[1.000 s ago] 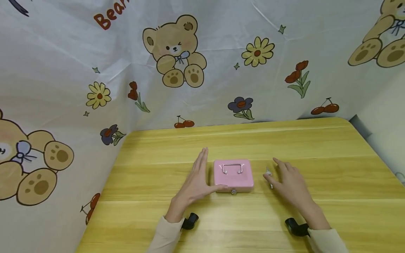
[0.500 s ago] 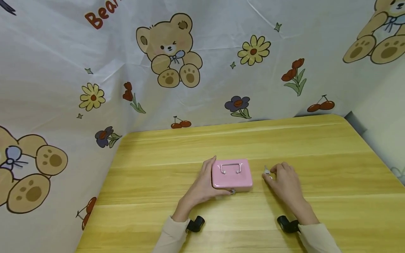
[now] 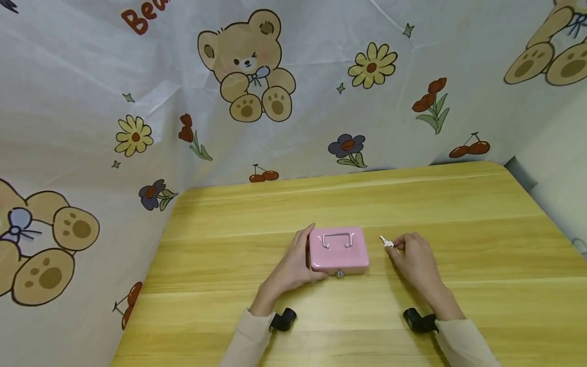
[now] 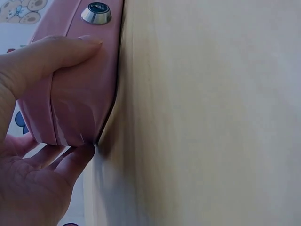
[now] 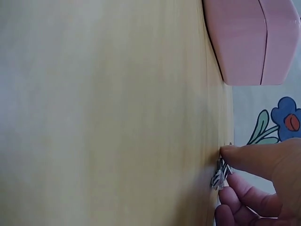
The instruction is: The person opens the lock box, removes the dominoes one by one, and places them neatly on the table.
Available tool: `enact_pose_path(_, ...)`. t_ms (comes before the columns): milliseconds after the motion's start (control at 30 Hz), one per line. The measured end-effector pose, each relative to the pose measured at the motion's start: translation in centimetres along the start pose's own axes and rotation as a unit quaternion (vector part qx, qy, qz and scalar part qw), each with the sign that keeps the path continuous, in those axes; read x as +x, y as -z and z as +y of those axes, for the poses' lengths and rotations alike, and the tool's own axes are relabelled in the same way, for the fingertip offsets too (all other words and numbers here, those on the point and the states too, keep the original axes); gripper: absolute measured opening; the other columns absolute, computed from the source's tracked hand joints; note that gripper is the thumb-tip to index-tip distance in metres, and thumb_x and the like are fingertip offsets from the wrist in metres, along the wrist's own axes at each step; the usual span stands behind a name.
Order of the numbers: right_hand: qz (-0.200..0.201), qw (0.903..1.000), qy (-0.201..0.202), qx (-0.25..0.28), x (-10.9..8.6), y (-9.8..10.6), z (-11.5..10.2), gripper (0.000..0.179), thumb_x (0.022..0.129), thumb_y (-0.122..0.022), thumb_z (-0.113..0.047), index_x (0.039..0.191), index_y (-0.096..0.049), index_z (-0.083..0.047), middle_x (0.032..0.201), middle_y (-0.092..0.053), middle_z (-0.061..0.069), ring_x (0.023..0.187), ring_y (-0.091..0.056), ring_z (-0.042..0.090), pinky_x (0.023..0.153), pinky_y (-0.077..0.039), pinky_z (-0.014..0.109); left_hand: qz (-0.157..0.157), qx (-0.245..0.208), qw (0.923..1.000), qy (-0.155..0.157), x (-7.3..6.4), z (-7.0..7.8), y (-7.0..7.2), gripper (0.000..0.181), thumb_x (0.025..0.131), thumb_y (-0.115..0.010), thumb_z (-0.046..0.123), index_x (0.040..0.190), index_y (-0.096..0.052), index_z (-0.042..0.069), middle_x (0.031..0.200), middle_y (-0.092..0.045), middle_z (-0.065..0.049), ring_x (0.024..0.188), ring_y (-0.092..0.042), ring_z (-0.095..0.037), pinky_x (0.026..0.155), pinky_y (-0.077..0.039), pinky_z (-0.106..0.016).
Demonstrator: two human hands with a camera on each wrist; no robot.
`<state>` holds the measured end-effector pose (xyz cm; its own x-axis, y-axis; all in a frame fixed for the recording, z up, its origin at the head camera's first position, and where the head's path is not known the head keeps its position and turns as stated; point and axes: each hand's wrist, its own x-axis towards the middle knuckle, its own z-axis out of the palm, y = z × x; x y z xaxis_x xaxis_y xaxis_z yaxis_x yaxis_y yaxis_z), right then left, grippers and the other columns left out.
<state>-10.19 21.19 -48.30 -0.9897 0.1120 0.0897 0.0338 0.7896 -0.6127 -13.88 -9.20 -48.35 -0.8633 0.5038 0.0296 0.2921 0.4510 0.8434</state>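
Observation:
A small pink cash box [image 3: 339, 255] stands on the table, its lid down and a wire handle folded on top. My left hand [image 3: 293, 267] holds it by its left end. In the left wrist view the thumb [image 4: 70, 52] lies on the front face below the silver key lock [image 4: 97, 14], with the fingers behind the end wall. To the right of the box, my right hand [image 3: 415, 260] pinches small silver keys [image 3: 387, 242] between thumb and fingers, close to the table top. Part of the keys is hidden by the fingertips in the right wrist view.
The wood-grain table [image 3: 238, 219] runs back to a white cloth [image 3: 312, 132] printed with bears and flowers. Another stretch of cloth hangs along the left side. A black wrist camera [image 3: 283, 320] sits at each sleeve.
My left hand has closed in on the box's left end and taken hold of it. My right hand has come down on the keys, pinched them and turned them to point up and left.

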Motion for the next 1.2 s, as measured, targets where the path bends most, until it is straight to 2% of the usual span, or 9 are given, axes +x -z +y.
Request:
enact_pose_path(300,0.012,0.9994,0.029,0.01,0.2,0.0,0.1,0.012,0.091,-0.075,-0.002,0.092,-0.071,0.01,0.09,-0.064,0.02,0.082,-0.06,0.033,0.07,-0.052,0.044,-0.009,-0.002,1.0,0.003,0.1,-0.4,0.1,0.118,0.075,-0.095,0.013,0.166,-0.02,0.012,0.152,-0.042,-0.008,0.14,-0.044,-0.024,0.126,-0.034,-0.046)
enact_pose_path(567,0.028,0.9988,0.039,0.011,-0.1,0.0,-0.1,0.008,0.09,-0.075,0.0,0.089,-0.075,0.008,0.085,-0.065,0.018,0.079,-0.057,0.032,0.066,-0.047,0.039,-0.004,-0.002,1.0,0.0,0.2,-0.6,0.1,0.117,0.074,-0.096,0.013,0.165,-0.023,0.012,0.15,-0.044,-0.008,0.139,-0.044,-0.024,0.126,-0.034,-0.047)
enact_pose_path(800,0.053,0.9977,0.022,0.035,-1.1,0.3,-0.5,0.009,0.092,-0.074,-0.002,0.092,-0.073,0.006,0.093,-0.073,0.025,0.094,-0.06,0.044,0.078,-0.05,0.057,-0.004,0.003,1.0,-0.001,0.3,-0.7,0.0,0.117,0.074,-0.096,0.014,0.165,-0.023,0.014,0.151,-0.044,-0.007,0.141,-0.043,-0.022,0.126,-0.033,-0.045)
enact_pose_path(900,0.061,0.9969,0.015,0.048,-1.8,0.5,-0.9,0.007,0.093,-0.073,-0.003,0.092,-0.073,0.005,0.096,-0.074,0.026,0.097,-0.058,0.045,0.08,-0.048,0.059,-0.004,0.01,0.9999,-0.002,0.3,-0.6,0.0,0.118,0.073,-0.097,0.014,0.165,-0.023,0.014,0.15,-0.044,-0.007,0.141,-0.043,-0.022,0.126,-0.033,-0.044)
enact_pose_path(1067,0.067,0.9943,0.015,0.082,-3.3,0.8,-2.1,0.007,0.095,-0.072,-0.002,0.095,-0.071,0.005,0.102,-0.071,0.031,0.107,-0.053,0.05,0.092,-0.04,0.072,-0.004,0.014,0.9999,-0.002,0.3,-0.6,0.1,0.118,0.073,-0.097,0.015,0.165,-0.024,0.013,0.151,-0.044,-0.007,0.142,-0.043,-0.022,0.127,-0.033,-0.043)
enact_pose_path(1133,0.072,0.9929,0.022,0.092,-3.9,0.9,-2.8,0.006,0.096,-0.072,-0.001,0.095,-0.07,0.004,0.101,-0.071,0.029,0.106,-0.052,0.049,0.091,-0.04,0.069,-0.003,0.012,0.9999,-0.002,0.3,-0.6,0.2,0.118,0.073,-0.097,0.015,0.165,-0.024,0.013,0.151,-0.044,-0.007,0.142,-0.043,-0.022,0.127,-0.033,-0.043)
enact_pose_path(1200,0.081,0.9914,0.033,0.097,-4.5,0.9,-3.6,0.003,0.094,-0.073,0.001,0.094,-0.07,0.002,0.098,-0.072,0.024,0.102,-0.053,0.045,0.086,-0.042,0.059,-0.004,0.011,0.9999,-0.001,0.3,-0.7,0.2,0.118,0.073,-0.097,0.015,0.165,-0.024,0.013,0.152,-0.043,-0.007,0.142,-0.043,-0.022,0.127,-0.033,-0.043)
